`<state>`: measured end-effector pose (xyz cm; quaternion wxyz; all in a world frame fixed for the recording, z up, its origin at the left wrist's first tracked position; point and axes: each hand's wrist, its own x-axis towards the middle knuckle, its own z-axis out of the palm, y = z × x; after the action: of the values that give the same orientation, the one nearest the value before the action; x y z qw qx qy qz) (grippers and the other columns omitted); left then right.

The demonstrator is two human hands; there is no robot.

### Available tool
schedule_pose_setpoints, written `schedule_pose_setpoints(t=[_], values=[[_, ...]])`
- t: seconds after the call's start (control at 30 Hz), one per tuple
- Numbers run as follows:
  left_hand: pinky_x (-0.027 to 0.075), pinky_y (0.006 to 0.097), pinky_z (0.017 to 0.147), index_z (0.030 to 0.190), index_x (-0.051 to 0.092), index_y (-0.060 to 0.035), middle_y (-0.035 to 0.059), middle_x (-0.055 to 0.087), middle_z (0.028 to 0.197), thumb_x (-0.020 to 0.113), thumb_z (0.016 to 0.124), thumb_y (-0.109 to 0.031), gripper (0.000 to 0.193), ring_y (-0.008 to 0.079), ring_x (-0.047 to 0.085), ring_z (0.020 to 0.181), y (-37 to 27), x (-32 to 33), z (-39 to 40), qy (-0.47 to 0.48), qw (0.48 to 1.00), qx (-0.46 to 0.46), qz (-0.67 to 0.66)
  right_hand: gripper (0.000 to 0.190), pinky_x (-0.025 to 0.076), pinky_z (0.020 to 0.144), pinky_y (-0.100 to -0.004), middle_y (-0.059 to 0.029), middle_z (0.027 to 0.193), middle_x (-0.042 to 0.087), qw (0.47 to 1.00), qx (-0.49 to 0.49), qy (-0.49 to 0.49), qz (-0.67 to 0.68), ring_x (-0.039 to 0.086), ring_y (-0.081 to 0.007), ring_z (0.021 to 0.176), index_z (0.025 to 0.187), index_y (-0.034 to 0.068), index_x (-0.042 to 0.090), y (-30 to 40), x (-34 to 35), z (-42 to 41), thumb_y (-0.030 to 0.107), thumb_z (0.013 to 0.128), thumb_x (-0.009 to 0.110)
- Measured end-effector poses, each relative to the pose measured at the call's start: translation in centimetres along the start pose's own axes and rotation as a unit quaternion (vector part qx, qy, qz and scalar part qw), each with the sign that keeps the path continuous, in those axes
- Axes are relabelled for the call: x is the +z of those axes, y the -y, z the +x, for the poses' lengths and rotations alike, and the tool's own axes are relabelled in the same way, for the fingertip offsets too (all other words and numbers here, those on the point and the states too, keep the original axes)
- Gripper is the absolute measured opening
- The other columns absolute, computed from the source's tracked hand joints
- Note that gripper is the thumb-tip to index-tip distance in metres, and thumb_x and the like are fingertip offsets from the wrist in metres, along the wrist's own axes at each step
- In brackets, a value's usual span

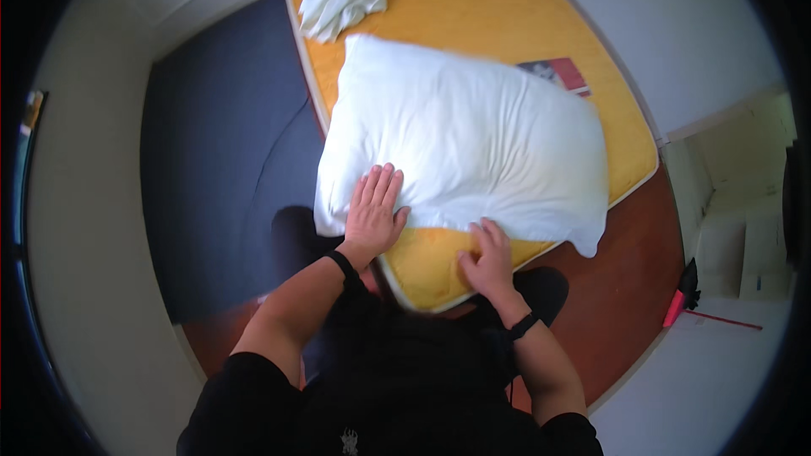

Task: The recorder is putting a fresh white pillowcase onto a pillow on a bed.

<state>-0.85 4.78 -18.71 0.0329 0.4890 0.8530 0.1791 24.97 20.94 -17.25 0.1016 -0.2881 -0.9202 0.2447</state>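
A white pillow lies on a yellow mattress with pale edging, and its lower right corner reaches past the mattress edge. My left hand rests flat on the pillow's near left part, palm down, thumb a little apart from the fingers. At the pillow's near edge is my right hand, fingers bent, the fingertips touching the edge and the thumb over the yellow surface. Nothing is seen held in either hand. Wrinkles run across the pillow's middle and right side.
A crumpled pale cloth lies at the mattress's upper left. Partly behind the pillow is a red printed item. A dark mat with a thin cable covers the floor at left. A pink dustpan or broom head stands by the right wall.
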Motion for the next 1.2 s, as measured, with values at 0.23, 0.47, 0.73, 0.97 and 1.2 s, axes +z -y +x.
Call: schedule_pose_setpoints(t=[0.23, 0.47, 0.73, 0.97, 1.2], values=[[0.049, 0.0517, 0.111, 0.129, 0.07, -0.0045, 0.0188, 0.068, 0.138, 0.071, 0.091, -0.007, 0.038, 0.0424, 0.063, 0.127, -0.5, 0.3, -1.6, -0.162, 0.961, -0.02, -0.224, 0.042, 0.054, 0.098, -0.0448, -0.0174, 0.122, 0.067, 0.84, 0.39, -0.322, 0.197, 0.067, -0.032, 0.105, 0.123, -0.006, 0.066, -6.6, 3.7, -6.3, 0.033, 0.109, 0.068], [0.053, 0.0426, 0.099, 0.123, 0.066, 0.0034, 0.0169, 0.068, 0.118, 0.064, 0.099, -0.019, 0.033, 0.0292, 0.065, 0.107, -0.2, 1.5, -2.9, -0.125, 0.888, -0.304, -0.321, 0.041, 0.048, 0.058, -0.0386, -0.0065, 0.088, 0.069, 0.449, 0.65, -0.271, 0.55, 0.064, -0.0211, 0.069, 0.117, 0.009, 0.069, -5.2, 6.3, -7.0, 0.047, 0.111, 0.055], [0.052, 0.035, 0.056, 0.11, 0.068, -0.0053, 0.0019, 0.066, 0.079, 0.064, 0.108, -0.052, 0.046, 0.0146, 0.063, 0.063, -2.3, 1.3, -5.5, 0.074, 0.824, -0.378, -0.415, 0.056, 0.057, 0.08, -0.0435, -0.0181, 0.114, 0.075, 0.437, 0.586, -0.193, 0.654, 0.073, -0.0315, 0.095, 0.145, 0.01, 0.065, -6.7, 11.6, -5.8, 0.052, 0.112, 0.047], [0.06, 0.0348, 0.063, 0.121, 0.069, -0.0054, 0.0069, 0.069, 0.084, 0.047, 0.099, -0.089, 0.089, 0.0204, 0.069, 0.066, -2.6, -1.6, -6.3, 0.403, 0.712, -0.46, -0.345, 0.064, 0.051, 0.083, -0.0452, -0.0162, 0.119, 0.07, 0.476, 0.643, -0.092, 0.594, 0.068, -0.029, 0.102, 0.139, 0.001, 0.065, -5.0, 10.3, -3.2, 0.056, 0.108, 0.054], [0.059, 0.0329, 0.076, 0.132, 0.067, -0.0029, 0.0113, 0.074, 0.101, 0.055, 0.1, -0.083, 0.087, 0.0207, 0.072, 0.082, -5.0, -0.2, -7.6, 0.443, 0.74, -0.405, -0.304, 0.076, 0.049, 0.117, -0.0525, -0.0219, 0.157, 0.06, 0.499, 0.694, -0.107, 0.508, 0.06, -0.0415, 0.142, 0.153, 0.002, 0.058, -6.9, 10.2, -3.7, 0.063, 0.107, 0.053]])
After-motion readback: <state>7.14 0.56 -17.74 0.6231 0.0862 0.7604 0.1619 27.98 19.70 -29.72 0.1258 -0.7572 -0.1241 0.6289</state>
